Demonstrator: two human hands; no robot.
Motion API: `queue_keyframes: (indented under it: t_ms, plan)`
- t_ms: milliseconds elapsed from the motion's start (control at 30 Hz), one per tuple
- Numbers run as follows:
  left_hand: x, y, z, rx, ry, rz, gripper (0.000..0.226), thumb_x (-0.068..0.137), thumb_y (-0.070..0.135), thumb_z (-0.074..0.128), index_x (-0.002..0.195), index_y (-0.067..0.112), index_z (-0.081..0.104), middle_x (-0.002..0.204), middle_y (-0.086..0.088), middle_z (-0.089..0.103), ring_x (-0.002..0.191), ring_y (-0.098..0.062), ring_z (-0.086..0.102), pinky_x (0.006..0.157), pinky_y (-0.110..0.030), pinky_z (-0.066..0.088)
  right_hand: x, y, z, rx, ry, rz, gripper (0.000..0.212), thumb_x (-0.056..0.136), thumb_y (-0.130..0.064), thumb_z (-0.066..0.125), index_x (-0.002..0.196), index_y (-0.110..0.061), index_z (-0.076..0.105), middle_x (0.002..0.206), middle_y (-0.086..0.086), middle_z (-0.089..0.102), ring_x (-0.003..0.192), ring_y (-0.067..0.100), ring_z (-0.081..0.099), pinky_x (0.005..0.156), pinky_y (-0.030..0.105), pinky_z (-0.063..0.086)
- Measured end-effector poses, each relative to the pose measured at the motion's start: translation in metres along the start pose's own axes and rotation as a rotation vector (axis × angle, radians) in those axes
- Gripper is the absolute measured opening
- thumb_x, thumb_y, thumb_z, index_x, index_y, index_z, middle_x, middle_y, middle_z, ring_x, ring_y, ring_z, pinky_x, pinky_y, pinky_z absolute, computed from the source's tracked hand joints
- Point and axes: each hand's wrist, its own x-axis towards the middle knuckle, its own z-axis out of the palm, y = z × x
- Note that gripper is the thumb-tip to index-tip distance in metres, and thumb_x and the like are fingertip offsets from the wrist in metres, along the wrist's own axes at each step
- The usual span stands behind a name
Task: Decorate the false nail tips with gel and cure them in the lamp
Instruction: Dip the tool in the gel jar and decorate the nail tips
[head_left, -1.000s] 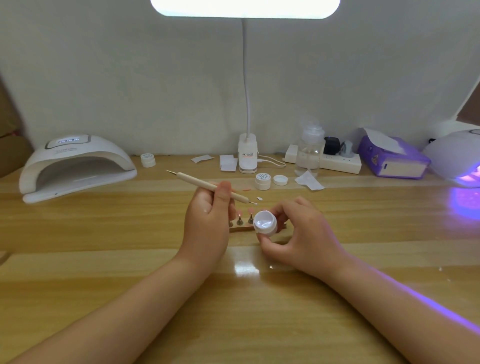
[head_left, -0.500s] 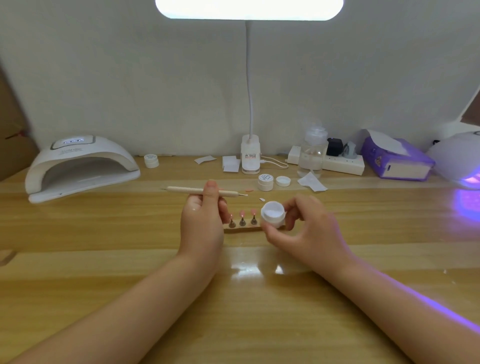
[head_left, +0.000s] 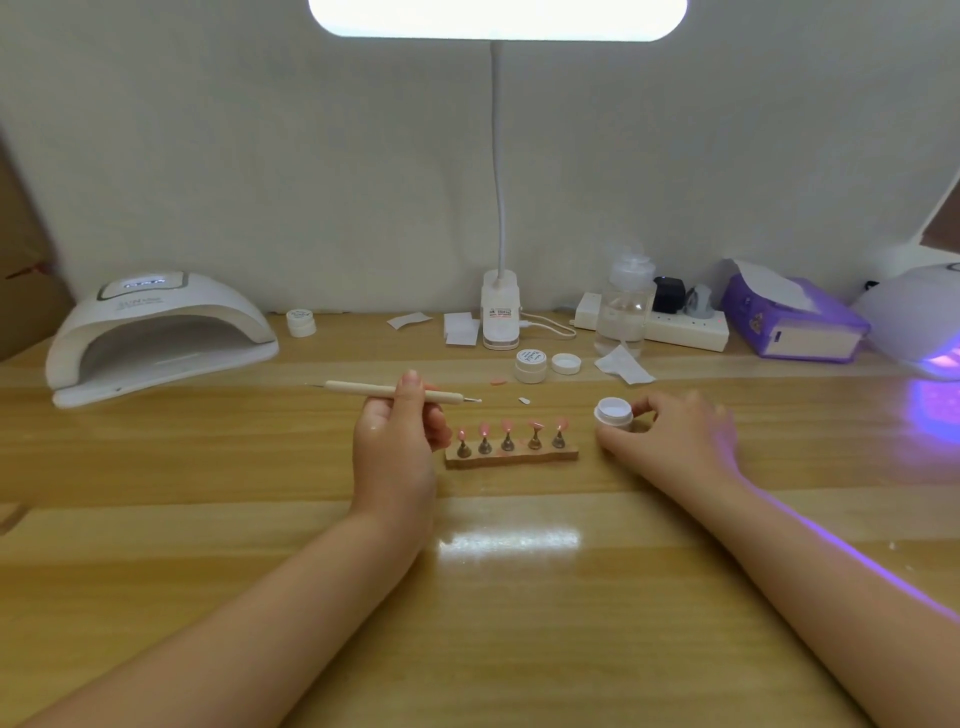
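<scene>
Left hand (head_left: 397, 431) pinches dotting tool (head_left: 387, 390) (level).

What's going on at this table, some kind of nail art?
Yes. A person sits at a wooden table decorating false nail tips. Five pink tips stand on a small wooden holder in front of them. The left hand holds a dotting tool level above the table. The right hand grips a small open white gel pot just right of the holder. A white curing lamp waits at the back left, with nothing visible inside it.
</scene>
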Motion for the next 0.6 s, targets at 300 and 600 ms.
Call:
queue_keyframes:
  t_ms: [300, 600]
  plan:
    - [-0.001, -0.001, -0.001, 0.039, -0.024, 0.051, 0.026, 0.097, 0.032, 0.050, 0.078, 0.016, 0.057, 0.053, 0.012, 0.055, 0.052, -0.001, 0.050, 0.061, -0.024, 0.045, -0.025, -0.016, -0.011, 0.184, 0.329, -0.414, 0.021, 0.072, -0.028, 0.069, 0.079, -0.012, 0.056, 0.072, -0.005, 0.049, 0.067, 0.015, 0.046, 0.058, 0.028, 0.038]
    - [0.000, -0.004, -0.001, 0.060, -0.028, 0.096, 0.027, 0.097, 0.030, 0.050, 0.076, 0.015, 0.057, 0.053, 0.011, 0.054, 0.051, -0.002, 0.049, 0.056, -0.021, 0.043, -0.035, -0.024, 0.003, -0.010, 0.140, -0.395, 0.022, 0.079, -0.049, 0.058, 0.080, -0.029, 0.069, 0.057, -0.010, 0.048, 0.056, 0.008, 0.048, 0.045, 0.020, 0.027]
